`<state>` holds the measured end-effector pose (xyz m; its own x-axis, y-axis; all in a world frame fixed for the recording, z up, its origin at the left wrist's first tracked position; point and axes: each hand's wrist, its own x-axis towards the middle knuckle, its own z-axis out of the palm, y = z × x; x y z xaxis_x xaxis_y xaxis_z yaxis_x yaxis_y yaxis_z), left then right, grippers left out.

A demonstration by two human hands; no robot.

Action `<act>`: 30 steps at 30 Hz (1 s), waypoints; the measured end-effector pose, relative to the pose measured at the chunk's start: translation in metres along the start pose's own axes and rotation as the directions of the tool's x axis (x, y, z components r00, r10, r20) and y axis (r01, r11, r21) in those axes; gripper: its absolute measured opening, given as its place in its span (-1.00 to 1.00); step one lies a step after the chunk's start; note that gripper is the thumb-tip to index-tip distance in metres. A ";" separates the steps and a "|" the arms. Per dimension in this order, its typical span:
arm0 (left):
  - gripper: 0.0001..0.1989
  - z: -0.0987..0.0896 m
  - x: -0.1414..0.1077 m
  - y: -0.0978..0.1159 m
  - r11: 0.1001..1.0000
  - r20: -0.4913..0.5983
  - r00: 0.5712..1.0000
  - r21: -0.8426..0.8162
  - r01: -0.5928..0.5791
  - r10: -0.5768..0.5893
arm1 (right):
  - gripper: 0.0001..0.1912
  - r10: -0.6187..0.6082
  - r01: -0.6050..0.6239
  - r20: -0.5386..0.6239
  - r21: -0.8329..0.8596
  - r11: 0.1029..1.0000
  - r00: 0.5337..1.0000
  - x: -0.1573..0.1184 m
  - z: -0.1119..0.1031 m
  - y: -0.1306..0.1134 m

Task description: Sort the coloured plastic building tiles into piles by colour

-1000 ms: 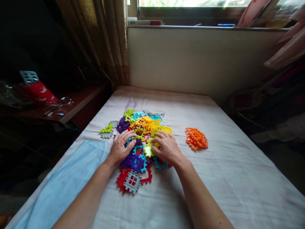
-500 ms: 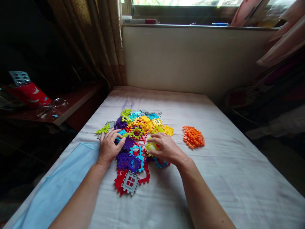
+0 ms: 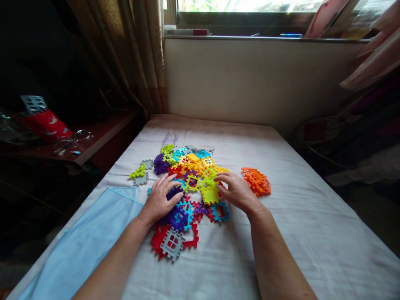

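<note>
Our right hand and some lime pieces slid right, fingers' grip unclear, while our loosely open left hand probably steadies purple pieces.

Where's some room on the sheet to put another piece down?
Right of the orange pile, the sheet is bare. So is the stretch between the mixed heap and the wall, and the bit in front of the grey window piece. The middle is crowded, with the left hand and right hand there.
</note>
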<state>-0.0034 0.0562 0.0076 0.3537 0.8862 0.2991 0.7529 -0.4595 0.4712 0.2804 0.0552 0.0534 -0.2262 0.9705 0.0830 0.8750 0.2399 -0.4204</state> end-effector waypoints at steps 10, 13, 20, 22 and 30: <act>-0.81 -0.030 0.002 0.017 0.993 0.269 0.956 -0.055 -0.104 0.115 | -0.72 0.231 -0.232 -0.050 -0.011 0.973 0.972 -0.002 -0.007 0.014; -0.83 -0.044 0.000 0.005 0.993 0.359 0.927 -0.001 -0.116 0.108 | -0.71 0.255 -0.254 -0.094 0.018 0.967 0.962 -0.001 -0.007 0.016; -0.47 -0.050 -0.001 -0.011 0.986 0.261 0.964 0.165 0.001 -0.045 | -0.73 0.141 -0.137 -0.057 0.068 0.988 0.988 0.005 0.012 0.006; -0.43 -0.044 0.002 -0.004 0.985 0.238 0.970 0.174 -0.003 -0.039 | -0.75 0.114 -0.111 -0.031 0.077 0.991 0.993 0.005 0.018 0.005; -0.40 -0.005 0.056 0.044 0.957 0.254 0.966 0.268 -0.113 0.043 | -0.57 0.285 -0.188 -0.241 0.358 0.915 0.928 0.009 0.043 0.031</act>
<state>0.0466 0.0851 0.0491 0.5153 0.8513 0.0987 0.8290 -0.5244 0.1945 0.2874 0.0706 0.0025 0.1423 0.9743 0.1748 0.6897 0.0290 -0.7235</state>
